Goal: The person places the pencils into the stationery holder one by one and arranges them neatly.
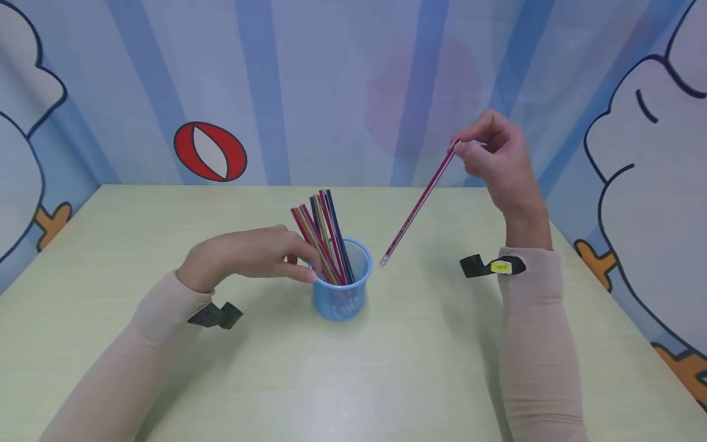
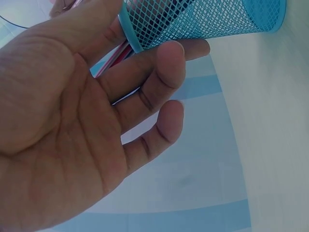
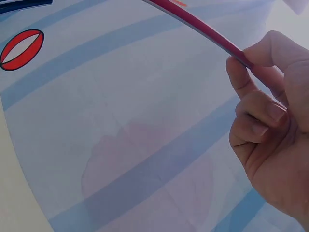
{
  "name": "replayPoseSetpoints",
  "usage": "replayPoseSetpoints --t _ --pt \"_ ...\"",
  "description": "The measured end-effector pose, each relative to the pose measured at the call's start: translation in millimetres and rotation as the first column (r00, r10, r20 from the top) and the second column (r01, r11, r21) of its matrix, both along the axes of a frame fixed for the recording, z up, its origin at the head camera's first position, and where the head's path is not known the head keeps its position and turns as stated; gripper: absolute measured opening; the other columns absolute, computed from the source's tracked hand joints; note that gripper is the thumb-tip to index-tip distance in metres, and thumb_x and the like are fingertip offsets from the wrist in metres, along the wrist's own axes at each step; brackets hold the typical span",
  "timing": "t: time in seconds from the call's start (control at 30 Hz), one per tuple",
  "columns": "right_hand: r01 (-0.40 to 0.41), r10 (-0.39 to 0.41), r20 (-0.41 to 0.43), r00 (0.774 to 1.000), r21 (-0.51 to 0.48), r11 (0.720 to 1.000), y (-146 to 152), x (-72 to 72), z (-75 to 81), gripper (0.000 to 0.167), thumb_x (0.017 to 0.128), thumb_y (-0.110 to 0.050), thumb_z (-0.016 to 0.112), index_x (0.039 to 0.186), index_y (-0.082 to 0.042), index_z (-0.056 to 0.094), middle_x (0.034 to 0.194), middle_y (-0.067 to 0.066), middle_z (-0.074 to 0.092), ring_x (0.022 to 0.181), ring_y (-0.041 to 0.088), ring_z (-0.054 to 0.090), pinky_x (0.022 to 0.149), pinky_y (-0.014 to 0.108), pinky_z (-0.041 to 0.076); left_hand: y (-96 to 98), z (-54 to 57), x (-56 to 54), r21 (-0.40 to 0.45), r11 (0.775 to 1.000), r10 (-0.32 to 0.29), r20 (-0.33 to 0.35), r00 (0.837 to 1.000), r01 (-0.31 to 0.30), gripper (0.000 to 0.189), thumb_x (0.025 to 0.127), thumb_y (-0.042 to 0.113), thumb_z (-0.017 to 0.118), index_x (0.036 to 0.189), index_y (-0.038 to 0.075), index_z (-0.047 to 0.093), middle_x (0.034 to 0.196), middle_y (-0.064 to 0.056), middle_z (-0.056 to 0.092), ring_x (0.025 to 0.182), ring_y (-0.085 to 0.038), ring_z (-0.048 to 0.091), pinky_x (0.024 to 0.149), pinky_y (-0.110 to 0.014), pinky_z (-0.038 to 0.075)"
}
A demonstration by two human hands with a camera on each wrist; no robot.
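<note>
In the head view, a blue mesh pencil cup (image 1: 340,301) stands on the table with several red, dark blue and yellowish pencils (image 1: 331,239) leaning in it. My left hand (image 1: 262,253) holds the cup at its left rim; the left wrist view shows the fingers (image 2: 169,67) curved against the mesh wall (image 2: 203,19). Up and to the right, my right hand (image 1: 499,156) pinches one red pencil (image 1: 418,212) by its upper end between thumb and forefinger. That pencil slants down toward the cup, its silvery, pale-tipped end hanging apart from the rim, above the table.
The pale table (image 1: 353,380) runs back to a blue striped backdrop (image 1: 331,92) with a printed red and white ball (image 1: 210,151). White cartoon figures (image 1: 657,215) are printed on both sides. Black straps (image 1: 491,266) are on both sleeves.
</note>
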State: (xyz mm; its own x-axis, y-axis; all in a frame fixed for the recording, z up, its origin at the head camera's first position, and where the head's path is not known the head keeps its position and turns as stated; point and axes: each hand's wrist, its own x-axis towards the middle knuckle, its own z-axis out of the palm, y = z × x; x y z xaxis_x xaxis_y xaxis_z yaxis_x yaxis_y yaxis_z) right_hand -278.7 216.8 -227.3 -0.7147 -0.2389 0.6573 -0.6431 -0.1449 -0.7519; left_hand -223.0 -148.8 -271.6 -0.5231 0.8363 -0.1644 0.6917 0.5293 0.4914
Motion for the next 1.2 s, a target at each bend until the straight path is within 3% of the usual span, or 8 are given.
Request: replayPoseSetpoints --t 0.13,0.23,0.43,0.6,0.87,1.2 --pt "0.023 -0.024 -0.034 0.999 -0.033 0.999 -8.6 1.4 1.8 0.01 0.09 0.006 0.063 0.093 0.014 0.058 0.089 0.014 0.068 0.049 0.019 0.032 0.048 0.026 0.028 -0.7 -0.5 0.0 -0.01 1.0 0.016 0.003 1.0 -0.016 0.016 0.098 0.023 0.067 0.112 0.017 0.072 0.1 0.013 0.067 0.093 -0.009 0.061 0.086 -0.032 0.052" --pt "0.057 -0.057 -0.013 0.998 -0.012 0.998 -19.5 2.9 2.4 0.008 0.089 0.003 0.066 0.094 0.009 0.062 0.091 0.014 0.068 0.055 0.02 0.045 0.051 0.024 0.035 -0.9 -0.9 -0.3 -0.01 1.0 0.02 0.01 1.0 -0.02 0.017 0.098 0.023 0.067 0.112 0.016 0.072 0.101 0.012 0.068 0.093 -0.011 0.062 0.086 -0.032 0.052" --pt "0.092 -0.094 0.005 0.996 0.156 0.983 -45.8 5.2 0.1 0.004 0.09 0.001 0.065 0.094 0.0 0.066 0.094 0.011 0.066 0.068 0.022 0.063 0.061 0.027 0.046 -1.9 -1.8 -1.0 -0.007 1.0 0.024 0.017 1.0 -0.024 0.017 0.097 0.025 0.067 0.112 0.018 0.073 0.102 0.012 0.068 0.093 -0.011 0.062 0.085 -0.032 0.053" --pt "0.078 -0.08 -0.005 0.997 0.311 0.947 -65.0 6.0 -6.3 0.009 0.092 -0.002 0.064 0.098 0.004 0.063 0.098 0.012 0.063 0.079 0.023 0.071 0.074 0.03 0.054 -1.7 -2.3 -1.8 -0.004 1.0 0.012 0.011 1.0 -0.012 0.017 0.098 0.025 0.066 0.112 0.018 0.072 0.102 0.009 0.069 0.093 -0.011 0.063 0.085 -0.032 0.052" --pt "-0.043 0.043 0.012 0.999 0.511 0.859 -92.1 8.9 -19.5 0.006 0.092 -0.007 0.062 0.095 -0.002 0.062 0.099 0.007 0.062 0.069 0.023 0.065 0.069 0.032 0.054 0.4 -2.3 -2.4 0.008 1.0 0.024 0.035 0.999 -0.024 0.018 0.097 0.023 0.068 0.114 0.017 0.073 0.103 0.011 0.069 0.094 -0.009 0.062 0.088 -0.032 0.052" --pt "-0.111 0.1 0.052 0.994 0.602 0.791 -104.9 7.5 -28.8 0.009 0.095 -0.005 0.065 0.103 -0.007 0.062 0.101 0.005 0.067 0.082 0.019 0.067 0.072 0.032 0.053 -0.1 -2.0 -1.3 0.004 1.0 0.021 0.027 0.999 -0.021 0.019 0.097 0.023 0.068 0.114 0.016 0.072 0.103 0.01 0.068 0.093 -0.008 0.062 0.087 -0.03 0.052"
